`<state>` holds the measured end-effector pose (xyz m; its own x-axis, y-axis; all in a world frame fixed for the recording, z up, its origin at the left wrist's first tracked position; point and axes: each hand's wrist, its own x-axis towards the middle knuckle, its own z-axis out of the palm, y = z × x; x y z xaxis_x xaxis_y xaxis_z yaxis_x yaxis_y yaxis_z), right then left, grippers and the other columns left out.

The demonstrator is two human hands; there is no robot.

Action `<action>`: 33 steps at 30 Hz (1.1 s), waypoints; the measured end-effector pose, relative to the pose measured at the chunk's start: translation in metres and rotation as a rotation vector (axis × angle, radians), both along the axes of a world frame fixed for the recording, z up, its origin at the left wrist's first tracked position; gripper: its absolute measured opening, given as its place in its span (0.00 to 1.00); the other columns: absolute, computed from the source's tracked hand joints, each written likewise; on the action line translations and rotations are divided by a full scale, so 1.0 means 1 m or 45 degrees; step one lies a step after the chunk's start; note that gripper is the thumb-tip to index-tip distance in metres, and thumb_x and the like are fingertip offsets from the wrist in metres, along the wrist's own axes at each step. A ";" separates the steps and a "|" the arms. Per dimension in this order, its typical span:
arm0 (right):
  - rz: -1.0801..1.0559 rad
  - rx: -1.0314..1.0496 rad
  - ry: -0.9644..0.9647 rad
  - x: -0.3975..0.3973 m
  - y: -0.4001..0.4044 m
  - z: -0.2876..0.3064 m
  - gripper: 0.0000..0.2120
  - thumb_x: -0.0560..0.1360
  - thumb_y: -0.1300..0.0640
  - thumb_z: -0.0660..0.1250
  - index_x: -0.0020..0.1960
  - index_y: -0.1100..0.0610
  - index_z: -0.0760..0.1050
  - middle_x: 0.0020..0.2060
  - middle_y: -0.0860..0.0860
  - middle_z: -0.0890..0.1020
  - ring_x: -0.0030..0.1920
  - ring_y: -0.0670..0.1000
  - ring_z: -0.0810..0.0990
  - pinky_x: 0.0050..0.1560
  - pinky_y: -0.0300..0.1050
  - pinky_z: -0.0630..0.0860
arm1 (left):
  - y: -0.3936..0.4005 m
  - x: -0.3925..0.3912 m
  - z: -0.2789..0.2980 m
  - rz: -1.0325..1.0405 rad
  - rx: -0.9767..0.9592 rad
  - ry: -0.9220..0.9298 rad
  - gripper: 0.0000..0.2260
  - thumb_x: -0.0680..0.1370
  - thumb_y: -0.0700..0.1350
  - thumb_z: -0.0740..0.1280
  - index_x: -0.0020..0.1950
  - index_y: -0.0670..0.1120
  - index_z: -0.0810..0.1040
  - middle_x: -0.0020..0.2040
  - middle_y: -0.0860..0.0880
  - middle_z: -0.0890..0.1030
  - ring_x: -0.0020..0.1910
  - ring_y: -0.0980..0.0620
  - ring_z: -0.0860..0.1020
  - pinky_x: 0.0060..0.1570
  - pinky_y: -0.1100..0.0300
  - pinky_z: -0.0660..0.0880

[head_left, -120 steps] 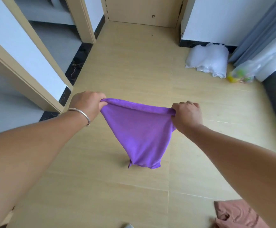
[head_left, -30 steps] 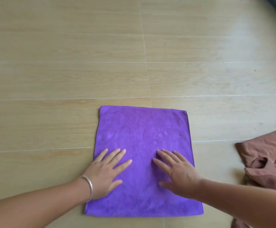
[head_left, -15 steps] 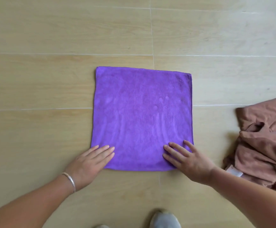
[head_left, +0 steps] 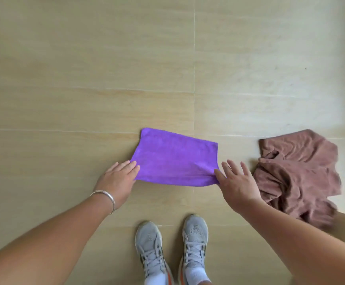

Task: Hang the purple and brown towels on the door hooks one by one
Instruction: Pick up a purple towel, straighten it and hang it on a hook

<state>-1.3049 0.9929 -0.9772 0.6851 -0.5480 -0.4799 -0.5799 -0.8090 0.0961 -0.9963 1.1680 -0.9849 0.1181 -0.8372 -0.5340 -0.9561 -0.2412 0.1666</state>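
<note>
The purple towel (head_left: 175, 161) is on the wooden floor in front of my feet, its far edge down and its near edge raised a little. My left hand (head_left: 118, 182), with a silver bangle on the wrist, holds the near left corner; its fingers lie over the cloth and its thumb is hidden. My right hand (head_left: 237, 184) pinches the near right corner with the thumb, the other fingers spread. The brown towel (head_left: 299, 173) lies crumpled on the floor just right of my right hand. No door or hooks are in view.
My two grey sneakers (head_left: 171, 249) stand on the floor (head_left: 85, 79) just behind the purple towel. Pale wood-look tiles stretch ahead and to the left.
The purple towel was spread flat under my palms. My hands slid back to its near corners and took hold, the near edge rose, and the view pulled up so my shoes show.
</note>
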 end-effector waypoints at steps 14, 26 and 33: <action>0.104 0.067 -0.195 0.102 -0.112 0.406 0.16 0.82 0.51 0.53 0.67 0.43 0.71 0.66 0.43 0.71 0.74 0.48 0.58 0.71 0.45 0.57 | -0.074 0.105 0.410 0.127 -0.107 -0.113 0.19 0.84 0.49 0.54 0.75 0.51 0.65 0.75 0.55 0.65 0.73 0.54 0.62 0.71 0.62 0.55; 0.074 -0.212 -0.537 0.154 -0.160 0.777 0.13 0.81 0.45 0.57 0.54 0.48 0.78 0.49 0.47 0.76 0.63 0.49 0.71 0.58 0.45 0.69 | -0.118 0.153 0.781 0.284 -0.470 -0.224 0.11 0.81 0.51 0.55 0.47 0.51 0.75 0.43 0.56 0.78 0.45 0.51 0.77 0.43 0.56 0.71; 0.057 -0.401 -0.797 0.152 -0.157 0.954 0.11 0.80 0.48 0.60 0.51 0.48 0.80 0.37 0.40 0.70 0.57 0.49 0.75 0.54 0.46 0.72 | -0.123 0.146 0.956 0.314 -0.729 -0.352 0.16 0.82 0.49 0.55 0.36 0.52 0.72 0.35 0.53 0.75 0.36 0.52 0.72 0.35 0.57 0.66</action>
<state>-1.1531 0.8354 -0.0236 0.8059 -0.5611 0.1890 -0.5695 -0.8219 -0.0115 -0.8500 1.0450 -0.0285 0.4101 -0.9099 0.0622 -0.9102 -0.4041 0.0902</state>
